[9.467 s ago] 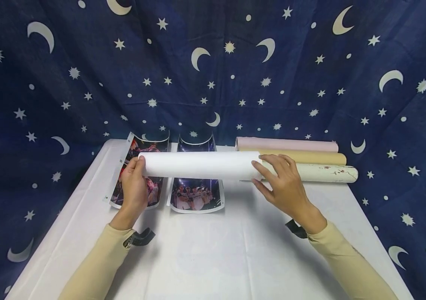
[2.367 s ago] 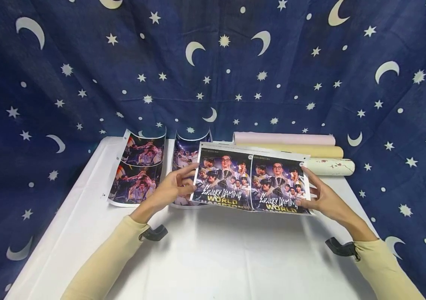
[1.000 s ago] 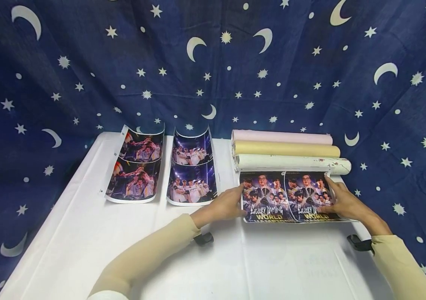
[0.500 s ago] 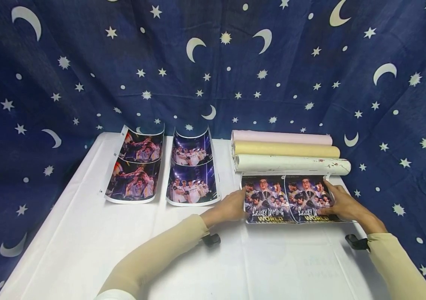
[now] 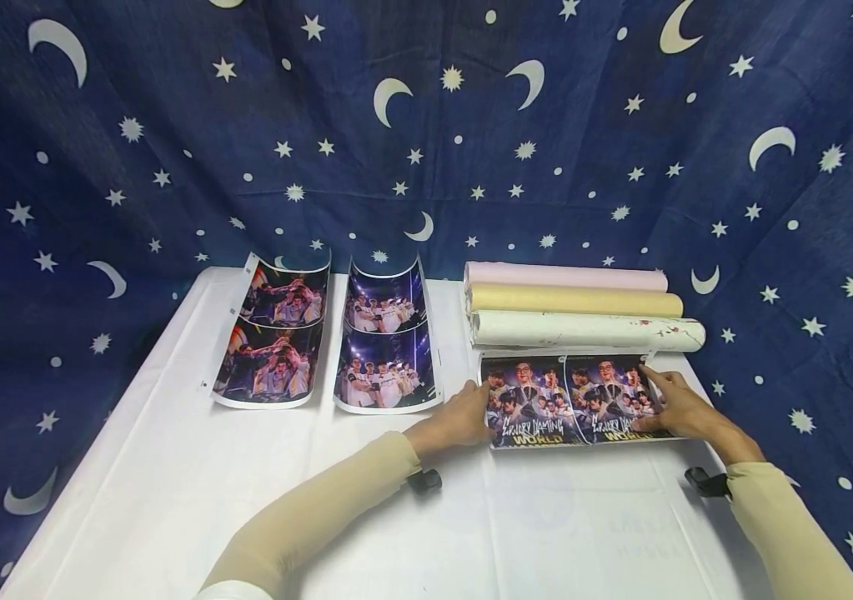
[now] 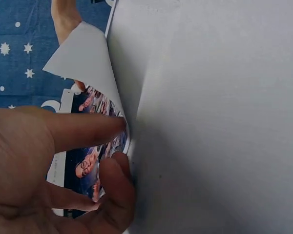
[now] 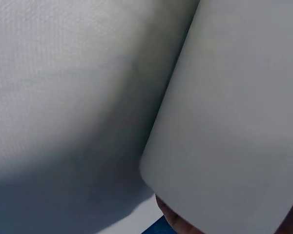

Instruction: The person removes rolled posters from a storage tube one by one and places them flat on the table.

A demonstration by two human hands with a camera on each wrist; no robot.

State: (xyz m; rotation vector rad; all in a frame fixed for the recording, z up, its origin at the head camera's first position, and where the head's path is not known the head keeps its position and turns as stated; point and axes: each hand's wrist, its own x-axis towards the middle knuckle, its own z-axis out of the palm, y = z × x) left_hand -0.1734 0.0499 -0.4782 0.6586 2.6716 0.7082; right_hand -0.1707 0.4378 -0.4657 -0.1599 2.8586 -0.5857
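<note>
A printed poster sheet (image 5: 534, 400) with two matching group pictures lies crosswise before the rolls, its near edge curling under. My left hand (image 5: 456, 421) grips its left edge. At the right end, my right hand (image 5: 684, 412) holds the sheet with thumb and fingers spread over the edge. Seen from the left wrist, the left fingers (image 6: 88, 129) curl at the printed face, and the sheet's white back (image 6: 85, 53) bends over beyond them. The curled white back (image 7: 224, 122) fills much of the right wrist view, hiding most of the right hand.
Two more curved poster prints, a red-toned one (image 5: 272, 358) and a purple one (image 5: 384, 367), lie at the left. Behind the held sheet sit a pink roll (image 5: 569, 276), a yellow roll (image 5: 576, 300) and a flower-patterned white roll (image 5: 591, 331). A starry blue curtain (image 5: 426, 125) hangs behind the white table (image 5: 366, 508).
The white roll held in the air has been opened into a printed sheet, carried right and lowered in front of the rolls. Over the last second it has shifted slightly toward me.
</note>
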